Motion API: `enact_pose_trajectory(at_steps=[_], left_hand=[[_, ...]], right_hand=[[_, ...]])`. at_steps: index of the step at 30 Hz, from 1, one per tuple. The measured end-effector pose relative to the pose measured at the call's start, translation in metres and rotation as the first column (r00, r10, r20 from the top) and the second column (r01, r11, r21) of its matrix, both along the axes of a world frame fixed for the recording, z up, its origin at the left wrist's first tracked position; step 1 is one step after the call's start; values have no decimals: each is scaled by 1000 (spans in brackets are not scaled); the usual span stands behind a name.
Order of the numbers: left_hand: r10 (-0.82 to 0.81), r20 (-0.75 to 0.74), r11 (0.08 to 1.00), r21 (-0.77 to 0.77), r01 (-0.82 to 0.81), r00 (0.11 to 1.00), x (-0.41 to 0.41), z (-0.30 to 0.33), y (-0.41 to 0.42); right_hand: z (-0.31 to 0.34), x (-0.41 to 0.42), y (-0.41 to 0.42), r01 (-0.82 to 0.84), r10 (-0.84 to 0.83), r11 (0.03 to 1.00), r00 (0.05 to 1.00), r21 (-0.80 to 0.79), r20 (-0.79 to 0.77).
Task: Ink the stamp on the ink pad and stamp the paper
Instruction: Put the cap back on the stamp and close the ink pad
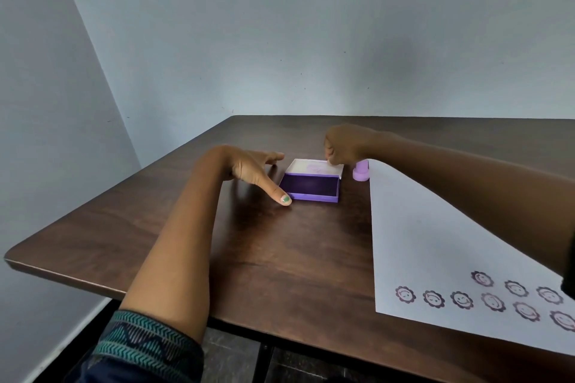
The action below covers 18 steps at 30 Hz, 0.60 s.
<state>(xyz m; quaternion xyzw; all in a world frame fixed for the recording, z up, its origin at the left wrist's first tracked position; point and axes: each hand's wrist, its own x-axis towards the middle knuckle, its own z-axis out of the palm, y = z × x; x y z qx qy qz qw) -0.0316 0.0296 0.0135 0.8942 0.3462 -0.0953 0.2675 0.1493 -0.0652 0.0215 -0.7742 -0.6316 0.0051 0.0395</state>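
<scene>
A purple ink pad (311, 186) lies open on the dark wooden table (249, 242), its white lid (308, 167) folded back behind the dark pad. My left hand (258, 169) rests beside the pad's left edge, fingers spread, thumb touching the front left corner. My right hand (345, 146) hovers over the lid's far right corner, fingers pinched on its edge. A small lilac stamp (361, 172) stands upright just right of the pad, partly hidden by my right wrist. The white paper (435, 242) lies at the right, with several flower-face prints near its front edge.
The table stands against a pale wall, with its left corner and front edge close by. A dark floor shows below the front edge. My patterned sleeve is at the bottom left.
</scene>
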Motion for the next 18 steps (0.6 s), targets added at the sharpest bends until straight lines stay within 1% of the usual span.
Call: enact_pose_trajectory(at_steps=[2,9,18], left_hand=[[7,-3,1000,13,-7,1000,0,0,0],[8,-5,1000,24,-8,1000,0,2,-4],[-10,-15,999,35,10,1000,-1,5,-9]], right_hand=[[-1,1,4,1,-2,1000,1000,23,6],[-2,4,7,-26,29,997,999,66,-45],[0,1,7,-23,22,991,1000,130,13]])
